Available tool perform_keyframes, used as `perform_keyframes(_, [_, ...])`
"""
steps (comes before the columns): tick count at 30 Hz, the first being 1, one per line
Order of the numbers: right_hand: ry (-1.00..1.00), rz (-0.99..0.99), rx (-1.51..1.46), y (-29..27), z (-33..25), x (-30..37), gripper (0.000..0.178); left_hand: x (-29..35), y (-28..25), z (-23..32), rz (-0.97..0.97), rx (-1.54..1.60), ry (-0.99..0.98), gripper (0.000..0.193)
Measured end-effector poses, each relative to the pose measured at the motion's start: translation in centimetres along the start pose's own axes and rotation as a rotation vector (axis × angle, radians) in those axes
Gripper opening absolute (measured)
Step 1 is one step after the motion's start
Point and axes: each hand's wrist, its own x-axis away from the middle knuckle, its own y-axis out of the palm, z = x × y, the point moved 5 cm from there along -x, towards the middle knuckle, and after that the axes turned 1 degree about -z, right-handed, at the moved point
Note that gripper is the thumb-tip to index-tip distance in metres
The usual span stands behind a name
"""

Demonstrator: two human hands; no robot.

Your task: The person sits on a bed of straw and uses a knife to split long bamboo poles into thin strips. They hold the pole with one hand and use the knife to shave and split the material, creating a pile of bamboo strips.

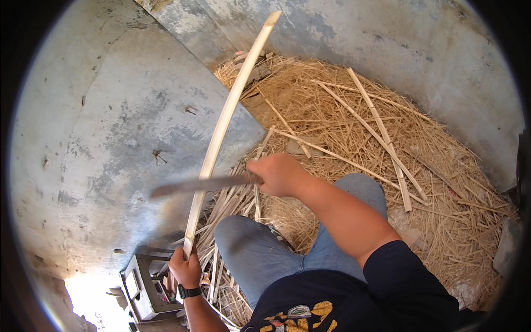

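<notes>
My left hand [185, 269], with a dark watch on its wrist, is closed around the lower end of a long pale bamboo strip [224, 122]. The strip stands up and leans to the right, its far end high in front of the grey wall. In my right hand [279, 174] is the handle of a long-bladed knife [207, 184], held level and pointing left. Its blade crosses the strip above my left hand and is smeared by motion. Whether the edge touches the strip I cannot tell.
Thin shavings [326, 105] cover the floor ahead and to the right, with several cut strips [381, 133] lying on them. Loose slats [218, 265] lie beside my left knee. An open-fronted box [145, 293] stands at lower left. Grey walls [121, 110] rise left and ahead.
</notes>
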Motion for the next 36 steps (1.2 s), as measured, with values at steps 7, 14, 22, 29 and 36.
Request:
perform_keyframes(7, [0.402,0.223,-0.29,-2.6,4.5,-0.1,0.025,1.0,-2.8,-1.3,0.069,0.065,-0.055,0.032])
perform_keyframes(14, [0.206,0.201,-0.214,-2.0,3.3,0.2,0.024,0.5,-3.1,0.1,0.027,-0.101,-0.026,0.035])
perform_keyframes(22, [0.319,0.013,-0.072,-2.4,5.4,0.1,0.018,0.7,-2.8,-0.5,-0.061,-0.196,0.084,0.038])
perform_keyframes(29, [0.556,0.284,-0.163,-4.5,8.1,0.7,0.025,3.4,-3.8,-4.4,-0.114,-0.216,0.044,0.028])
perform_keyframes(36, [0.039,-0.082,0.177,-2.5,2.2,-0.2,0.023,4.0,-6.1,-6.2,-0.074,-0.184,0.065,0.021])
